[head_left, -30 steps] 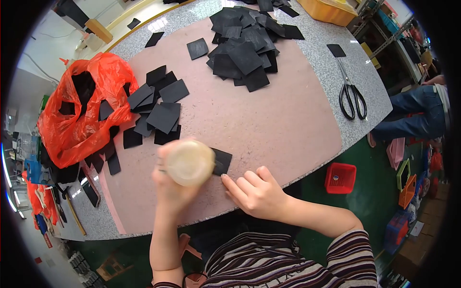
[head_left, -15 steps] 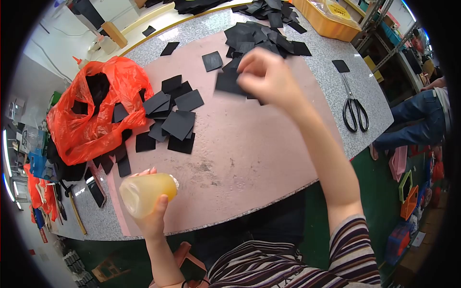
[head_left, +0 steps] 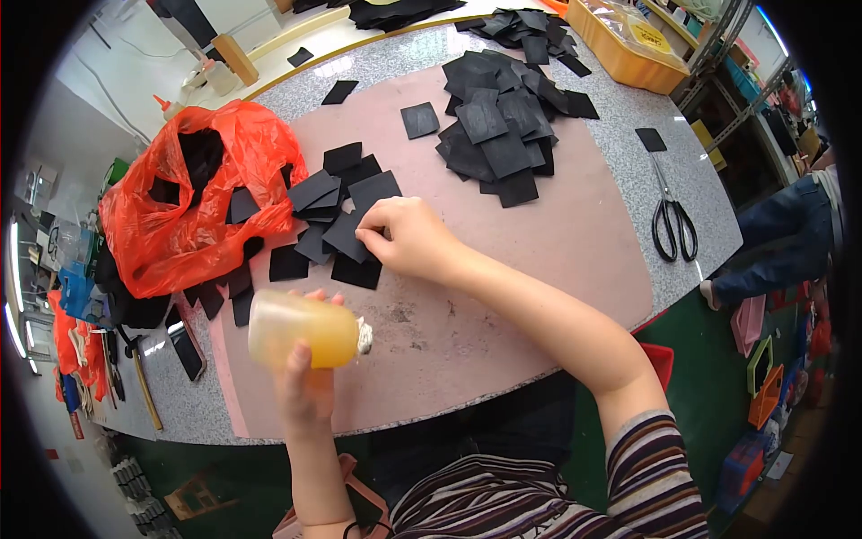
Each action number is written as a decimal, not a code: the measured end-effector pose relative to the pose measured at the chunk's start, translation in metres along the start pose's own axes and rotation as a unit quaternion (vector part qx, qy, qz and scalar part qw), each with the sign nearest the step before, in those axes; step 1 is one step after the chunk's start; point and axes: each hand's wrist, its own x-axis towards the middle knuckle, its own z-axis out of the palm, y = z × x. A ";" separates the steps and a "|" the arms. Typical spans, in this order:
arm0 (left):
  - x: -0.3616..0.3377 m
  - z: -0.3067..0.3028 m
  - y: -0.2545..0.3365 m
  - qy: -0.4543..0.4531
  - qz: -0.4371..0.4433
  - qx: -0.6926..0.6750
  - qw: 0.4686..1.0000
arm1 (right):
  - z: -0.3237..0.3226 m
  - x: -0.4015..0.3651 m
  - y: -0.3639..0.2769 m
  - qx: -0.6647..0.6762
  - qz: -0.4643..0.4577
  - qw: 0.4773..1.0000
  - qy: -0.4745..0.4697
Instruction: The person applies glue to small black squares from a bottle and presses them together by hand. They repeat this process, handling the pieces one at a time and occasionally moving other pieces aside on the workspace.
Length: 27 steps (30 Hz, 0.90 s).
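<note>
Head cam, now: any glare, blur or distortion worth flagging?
Head view: strong fisheye, blacked-out corners, near edge of the table looks bowed; head view: pale glare patches along the table's far edge; head view: right hand and bottle fairly sharp, no heavy motion blur; head view: black material in the red bag loses detail.

a striped shirt (head_left: pixel 489 490) covers the person's body, its bands uneven in width: off-white, near-black, dark purple and a rusty brown. the stripes curve in close, soft folds across the front, where small dark marks, perhaps lettering, are too faint to read. the shirt's right sleeve (head_left: pixel 660 467) is short and loose, striped to match, with its edge above the elbow. beyond the sleeve, the right hand (head_left: pixel 409 235) is ungloved; the left hand (head_left: pixel 310 391), outward from the shirt's left side, is bare too.
</note>
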 end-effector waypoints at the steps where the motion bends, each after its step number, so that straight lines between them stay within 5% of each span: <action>1: 0.012 0.004 -0.002 -0.019 -0.037 -0.067 0.997 | -0.005 0.002 -0.004 0.028 0.051 0.998 -0.018; 3: 0.035 -0.002 -0.013 -0.054 -0.131 -0.236 0.961 | -0.009 0.002 -0.001 0.022 -0.012 0.998 -0.053; 6: 0.036 -0.003 -0.014 -0.007 -0.090 -0.207 0.974 | -0.014 -0.004 -0.001 -0.022 -0.084 0.994 -0.070; 9: 0.027 -0.013 -0.006 -0.064 -0.055 -0.206 0.975 | -0.002 -0.013 0.003 -0.022 -0.125 0.992 -0.007; 12: 0.027 -0.007 -0.006 -0.059 -0.080 -0.163 0.981 | 0.001 -0.006 0.008 0.004 -0.055 0.998 0.007; 15: 0.039 0.010 -0.015 -0.057 -0.124 -0.142 0.980 | -0.013 0.004 0.002 0.096 0.110 0.989 -0.035; 16: 0.045 0.012 -0.019 -0.040 -0.139 -0.120 0.982 | -0.019 0.000 -0.005 0.106 0.092 0.989 0.051; 18: 0.044 0.012 -0.015 -0.038 -0.124 -0.112 0.985 | -0.047 -0.017 -0.026 -0.034 -0.090 0.988 0.120; 20: 0.035 -0.005 -0.012 -0.062 -0.091 -0.139 0.984 | -0.079 -0.065 -0.057 -0.237 -0.207 0.949 0.019; 24: 0.019 0.000 0.000 -0.078 -0.005 -0.050 0.996 | -0.081 -0.166 -0.077 -0.359 -0.196 0.903 -0.135; 27: 0.009 0.043 -0.010 -0.065 0.041 0.124 0.989 | -0.076 -0.184 -0.081 -0.362 -0.142 0.914 -0.115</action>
